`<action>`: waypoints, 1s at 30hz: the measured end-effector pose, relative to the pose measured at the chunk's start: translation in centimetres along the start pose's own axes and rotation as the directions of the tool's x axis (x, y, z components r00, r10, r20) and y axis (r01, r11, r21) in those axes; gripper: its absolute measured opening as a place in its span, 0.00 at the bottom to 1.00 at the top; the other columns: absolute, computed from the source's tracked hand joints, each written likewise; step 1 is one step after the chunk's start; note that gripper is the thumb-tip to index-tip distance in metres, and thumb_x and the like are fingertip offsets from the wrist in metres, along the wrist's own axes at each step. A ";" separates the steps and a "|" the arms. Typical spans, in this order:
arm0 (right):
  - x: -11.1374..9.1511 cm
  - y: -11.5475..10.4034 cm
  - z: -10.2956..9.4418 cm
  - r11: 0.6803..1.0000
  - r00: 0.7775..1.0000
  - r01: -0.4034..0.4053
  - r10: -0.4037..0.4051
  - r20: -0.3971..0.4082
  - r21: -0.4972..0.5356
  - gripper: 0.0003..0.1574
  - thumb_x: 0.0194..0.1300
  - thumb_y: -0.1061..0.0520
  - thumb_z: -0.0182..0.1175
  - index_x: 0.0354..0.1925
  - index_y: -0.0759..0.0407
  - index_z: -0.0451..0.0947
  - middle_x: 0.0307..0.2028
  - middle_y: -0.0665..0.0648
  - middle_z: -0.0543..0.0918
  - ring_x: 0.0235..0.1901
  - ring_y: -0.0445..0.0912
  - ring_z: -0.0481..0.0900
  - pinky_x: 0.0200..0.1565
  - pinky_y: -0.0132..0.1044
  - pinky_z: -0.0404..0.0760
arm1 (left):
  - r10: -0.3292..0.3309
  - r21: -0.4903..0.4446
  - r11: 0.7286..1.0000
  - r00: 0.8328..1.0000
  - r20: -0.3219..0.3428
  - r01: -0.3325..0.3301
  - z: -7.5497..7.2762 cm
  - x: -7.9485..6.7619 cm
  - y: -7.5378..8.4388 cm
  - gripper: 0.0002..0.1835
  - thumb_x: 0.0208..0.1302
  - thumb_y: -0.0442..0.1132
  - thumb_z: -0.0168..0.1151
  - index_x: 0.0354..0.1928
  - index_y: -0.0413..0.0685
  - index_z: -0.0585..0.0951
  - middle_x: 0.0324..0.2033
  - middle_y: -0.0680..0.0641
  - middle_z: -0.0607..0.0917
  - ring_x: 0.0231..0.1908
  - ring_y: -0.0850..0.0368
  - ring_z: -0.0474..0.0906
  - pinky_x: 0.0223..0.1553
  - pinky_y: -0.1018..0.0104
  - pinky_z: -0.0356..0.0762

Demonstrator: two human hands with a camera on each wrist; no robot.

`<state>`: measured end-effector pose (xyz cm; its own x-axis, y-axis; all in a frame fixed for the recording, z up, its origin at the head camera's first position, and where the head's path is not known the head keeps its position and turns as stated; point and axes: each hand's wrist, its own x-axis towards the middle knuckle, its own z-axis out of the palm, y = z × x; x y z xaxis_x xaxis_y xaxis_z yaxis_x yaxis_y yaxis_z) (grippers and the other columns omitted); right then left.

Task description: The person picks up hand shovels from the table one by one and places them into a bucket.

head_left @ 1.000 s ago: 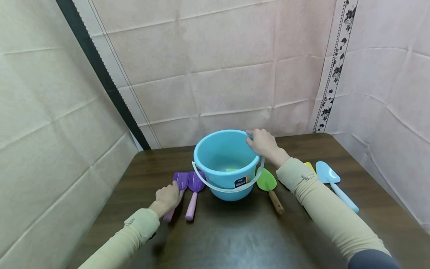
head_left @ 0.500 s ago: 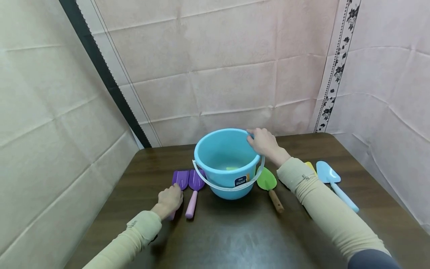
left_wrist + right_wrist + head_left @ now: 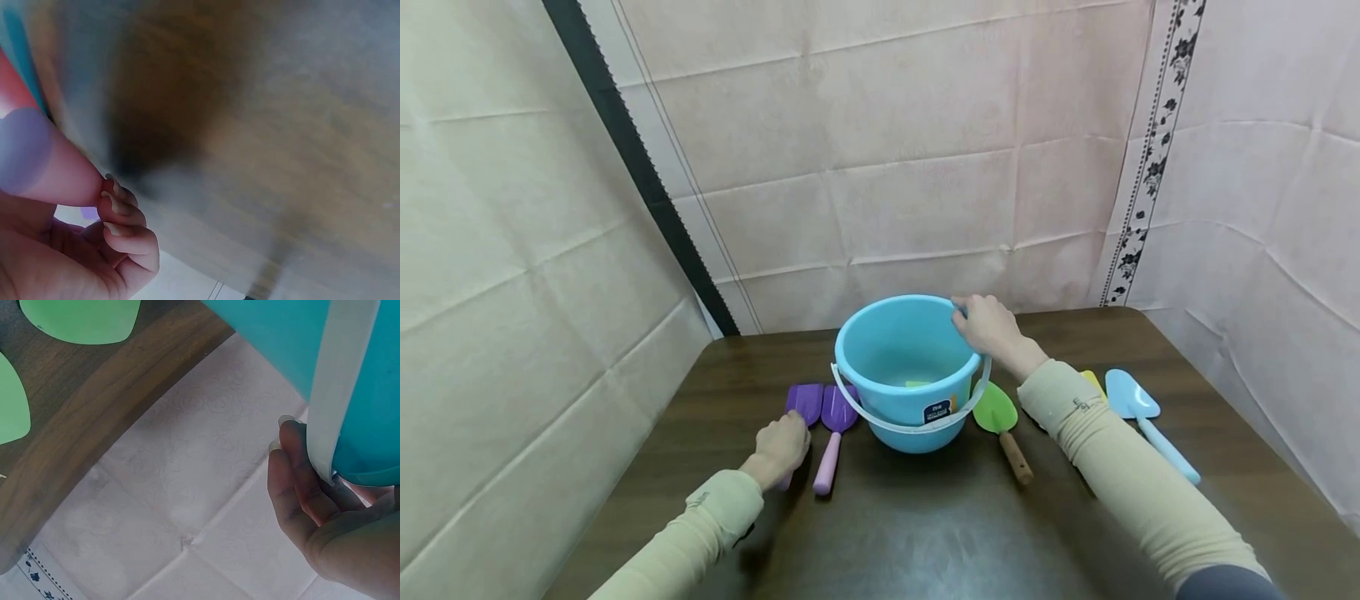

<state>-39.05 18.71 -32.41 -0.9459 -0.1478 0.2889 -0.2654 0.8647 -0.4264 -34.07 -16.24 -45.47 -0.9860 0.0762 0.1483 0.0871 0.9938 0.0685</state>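
Note:
My left hand (image 3: 781, 448) holds the pinkish-purple handle of the leftmost purple toy shovel (image 3: 805, 402). The left wrist view shows that handle (image 3: 69, 169) large, with curled fingers (image 3: 132, 244) against it. The shovel's blade lies on the table; the hand covers most of the handle. At the table's far side, my right hand (image 3: 992, 329) grips the rim of a blue bucket (image 3: 895, 337) at its back right. In the right wrist view, the fingers are at the rim next to the white bail handle (image 3: 334, 381). A small yellow-green piece (image 3: 917, 384) shows at the bucket's bottom.
A second purple shovel (image 3: 837, 410) lies between the left hand and bucket. Right of the bucket are a green shovel (image 3: 995, 408) with a wooden handle, a partly hidden yellow tool (image 3: 1092, 382) and a light-blue shovel (image 3: 1131, 396). Pale cloth (image 3: 925, 192) hangs behind the table.
My left hand has slid slightly toward me along the leftmost shovel's handle and covers more of it. The right hand stays on the bucket rim. The head view has shifted slightly.

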 end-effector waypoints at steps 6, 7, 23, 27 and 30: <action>0.0 0.0 0.0 1.000 1.000 0.014 -0.015 -0.016 -0.005 0.27 0.72 0.55 0.47 0.66 0.59 0.68 0.23 0.60 0.75 0.19 0.48 0.69 0.24 0.39 0.67 | 0.015 0.007 1.000 1.000 -0.011 -0.015 -0.8 0.6 0.4 0.12 0.62 0.39 0.54 0.33 0.33 0.74 0.30 0.34 0.82 0.32 0.36 0.82 0.28 0.45 0.77; 0.1 0.0 0.0 1.000 1.000 0.016 -0.016 -0.017 -0.008 0.27 0.72 0.55 0.47 0.66 0.59 0.68 0.23 0.60 0.75 0.20 0.48 0.70 0.24 0.39 0.68 | 0.015 0.005 1.000 1.000 -0.013 -0.015 -0.9 0.6 0.5 0.12 0.62 0.39 0.54 0.33 0.33 0.74 0.29 0.34 0.82 0.32 0.36 0.82 0.28 0.45 0.77; 0.2 -0.4 -0.1 0.999 1.000 0.014 -0.014 -0.005 -0.030 0.27 0.72 0.55 0.48 0.66 0.60 0.68 0.25 0.62 0.78 0.20 0.48 0.71 0.23 0.39 0.69 | 0.016 -0.013 1.000 0.999 -0.032 -0.017 -2.2 1.2 1.1 0.11 0.62 0.39 0.55 0.31 0.35 0.74 0.28 0.35 0.83 0.30 0.36 0.82 0.26 0.46 0.77; -0.1 -0.6 -0.5 0.999 1.000 0.013 -0.014 -0.008 -0.031 0.27 0.71 0.55 0.48 0.66 0.60 0.68 0.22 0.60 0.75 0.19 0.48 0.70 0.23 0.39 0.68 | 0.021 -0.022 0.999 0.999 -0.040 -0.022 -3.1 1.5 1.4 0.11 0.62 0.39 0.54 0.31 0.34 0.74 0.28 0.34 0.83 0.30 0.36 0.82 0.26 0.45 0.76; -0.2 -0.7 -0.5 0.999 1.000 0.018 -0.019 0.000 -0.033 0.27 0.71 0.56 0.48 0.66 0.60 0.68 0.18 0.58 0.72 0.19 0.48 0.69 0.24 0.38 0.68 | 0.007 -0.024 1.000 1.000 -0.023 -0.007 -3.9 1.6 1.5 0.12 0.63 0.39 0.53 0.32 0.34 0.74 0.29 0.35 0.83 0.31 0.37 0.82 0.27 0.46 0.77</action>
<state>-38.54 18.39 -31.75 -0.9407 -0.1636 0.2971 -0.2765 0.8772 -0.3924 -34.98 -14.95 -41.27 -0.9819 0.0809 0.1713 0.0976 0.9911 0.0909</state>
